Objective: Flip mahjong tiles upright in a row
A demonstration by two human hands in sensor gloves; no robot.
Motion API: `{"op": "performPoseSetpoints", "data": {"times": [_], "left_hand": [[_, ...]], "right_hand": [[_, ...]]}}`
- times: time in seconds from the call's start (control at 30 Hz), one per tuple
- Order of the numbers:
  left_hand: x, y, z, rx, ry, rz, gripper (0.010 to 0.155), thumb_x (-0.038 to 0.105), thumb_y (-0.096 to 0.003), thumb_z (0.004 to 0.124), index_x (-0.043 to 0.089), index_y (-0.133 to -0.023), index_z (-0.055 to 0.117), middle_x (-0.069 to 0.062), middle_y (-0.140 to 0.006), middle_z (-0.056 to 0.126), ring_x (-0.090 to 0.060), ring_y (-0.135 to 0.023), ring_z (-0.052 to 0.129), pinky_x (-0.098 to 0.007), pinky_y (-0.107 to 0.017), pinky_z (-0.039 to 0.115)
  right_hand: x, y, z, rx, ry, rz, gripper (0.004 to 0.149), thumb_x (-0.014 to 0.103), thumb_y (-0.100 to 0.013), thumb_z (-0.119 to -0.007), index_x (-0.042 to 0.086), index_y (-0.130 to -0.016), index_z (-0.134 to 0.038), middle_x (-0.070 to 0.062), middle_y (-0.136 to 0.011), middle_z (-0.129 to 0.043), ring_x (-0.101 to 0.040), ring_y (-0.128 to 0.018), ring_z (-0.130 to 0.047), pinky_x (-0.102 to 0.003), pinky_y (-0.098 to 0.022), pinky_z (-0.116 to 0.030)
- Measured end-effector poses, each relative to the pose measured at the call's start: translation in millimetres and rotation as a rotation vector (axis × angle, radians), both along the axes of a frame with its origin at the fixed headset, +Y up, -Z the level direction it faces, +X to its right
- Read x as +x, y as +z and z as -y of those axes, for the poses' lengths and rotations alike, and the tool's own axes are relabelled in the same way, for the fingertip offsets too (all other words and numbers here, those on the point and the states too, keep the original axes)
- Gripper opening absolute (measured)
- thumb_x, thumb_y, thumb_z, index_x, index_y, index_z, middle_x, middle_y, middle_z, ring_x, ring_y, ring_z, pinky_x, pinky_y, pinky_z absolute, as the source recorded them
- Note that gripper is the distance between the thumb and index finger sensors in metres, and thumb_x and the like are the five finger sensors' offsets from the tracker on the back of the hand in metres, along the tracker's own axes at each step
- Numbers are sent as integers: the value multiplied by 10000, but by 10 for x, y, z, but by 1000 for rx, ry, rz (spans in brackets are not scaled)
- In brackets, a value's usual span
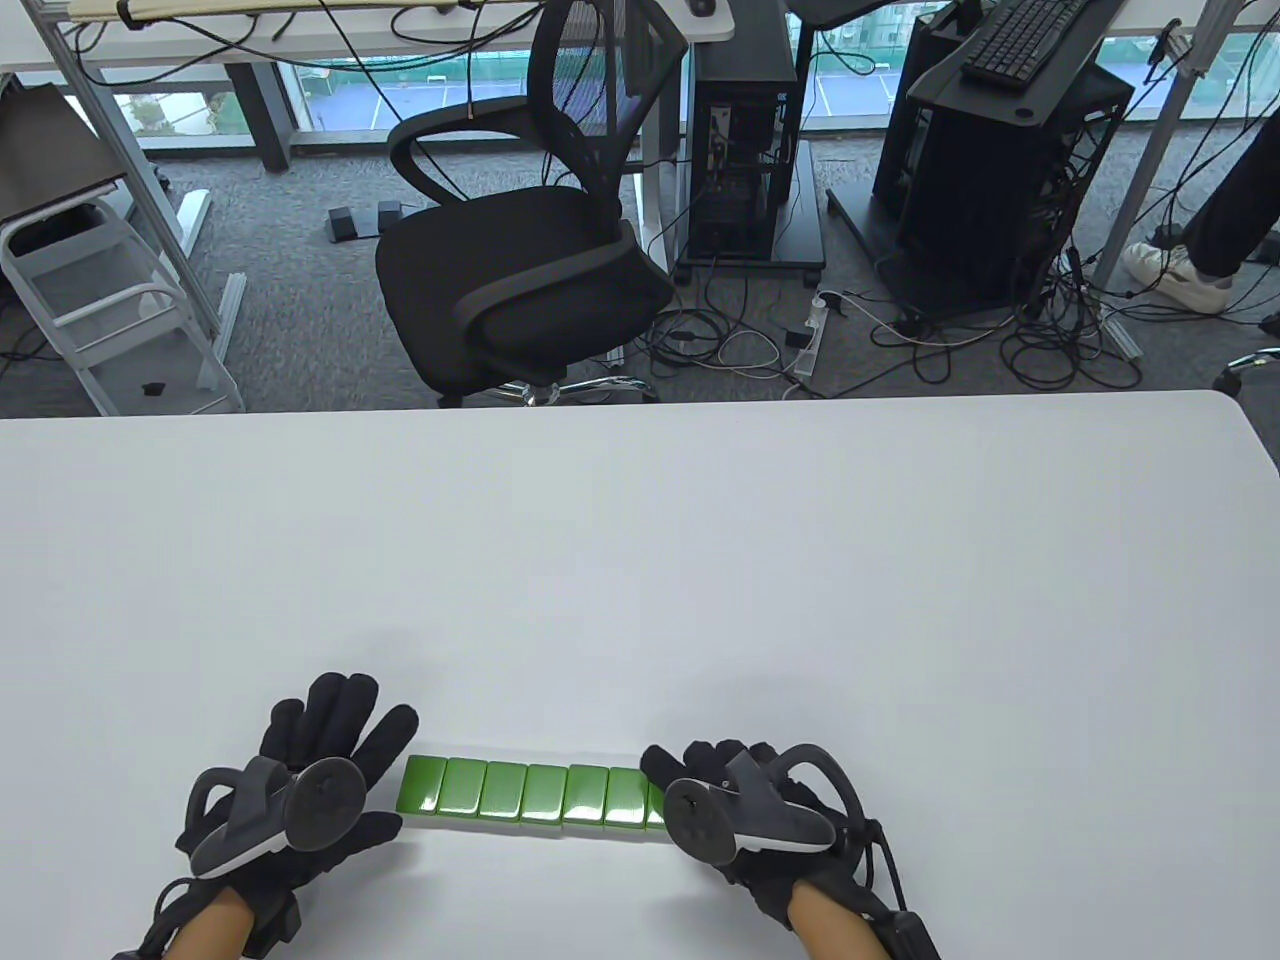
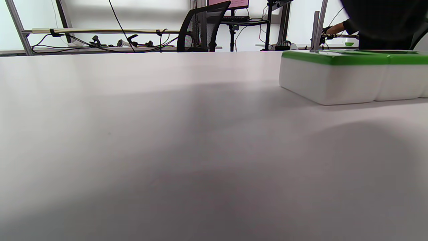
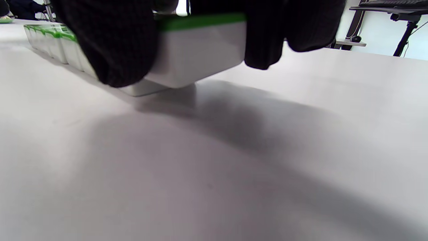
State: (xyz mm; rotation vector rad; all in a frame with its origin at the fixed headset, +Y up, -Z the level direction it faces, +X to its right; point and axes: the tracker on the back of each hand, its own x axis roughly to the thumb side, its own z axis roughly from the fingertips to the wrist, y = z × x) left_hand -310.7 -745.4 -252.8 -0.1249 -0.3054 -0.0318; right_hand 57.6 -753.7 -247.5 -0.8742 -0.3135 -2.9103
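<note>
**Row flat, nothing stood up yet**

The mahjong tiles lie green backs up at the table view's lower centre, their row running left to right. None stands upright; all remain. My right hand grips the rightmost tile. My left hand rests spread, empty, beside the left end.

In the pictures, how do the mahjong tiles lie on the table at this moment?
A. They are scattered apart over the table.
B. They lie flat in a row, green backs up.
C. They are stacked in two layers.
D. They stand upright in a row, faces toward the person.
B: the row of tiles lies flat on the white table, side by side, green backs up, with the right hand at its right end tile.
</note>
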Motion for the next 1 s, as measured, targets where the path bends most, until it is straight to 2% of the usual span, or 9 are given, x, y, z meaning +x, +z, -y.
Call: {"op": "performPoseSetpoints", "data": {"times": [0.37,0.57,0.63,0.77,0.87,1.0], "left_hand": [[46,-9,50,-23,-27,15,916,668,-302,729,527,-1004,157,125,-1132,-45,-243,-1146,30,-579,-855,193],[125,-16,116,-49,-42,57,920,668,-301,730,516,-1006,160,118,-1148,1,-251,-1158,121,-580,-855,243],[162,-28,162,-67,-63,73,923,674,-298,727,519,-1003,151,118,-1149,1,-250,-1158,117,-580,-855,242],[227,-72,215,-88,-41,109,938,692,-289,720,520,-1001,134,114,-1151,2,-254,-1158,105,-584,-854,240],[313,-127,263,-122,8,146,955,717,-283,705,515,-1001,108,106,-1154,0,-263,-1157,96,-589,-850,240],[451,-207,336,-216,-6,160,969,739,-282,684,530,-980,45,117,-1146,-44,-256,-1154,40,-590,-852,202]], "right_hand": [[29,-25,127,-23,-36,5,850,382,-393,-829,298,-1046,-291,-142,-1078,-576,-472,-898,-658,-600,-674,-629],[65,-46,181,-44,-93,17,826,392,-403,-811,300,-1047,-301,-157,-1082,-545,-489,-892,-615,-564,-658,-652],[68,-55,217,-67,-90,19,822,444,-417,-776,311,-1051,-269,-148,-1104,-485,-494,-907,-557,-573,-676,-615],[18,-76,256,-80,-95,24,874,573,-415,-707,328,-1052,-161,-163,-1151,-277,-524,-982,-371,-675,-716,-457],[-73,-106,276,-125,-109,29,884,624,-429,-641,343,-1034,-61,-150,-1155,-134,-545,-993,-222,-709,-724,-349],[-160,-112,304,-145,-91,26,874,664,-454,-566,351,-1011,31,-145,-1145,-30,-557,-987,-148,-726,-720,-294]]}}
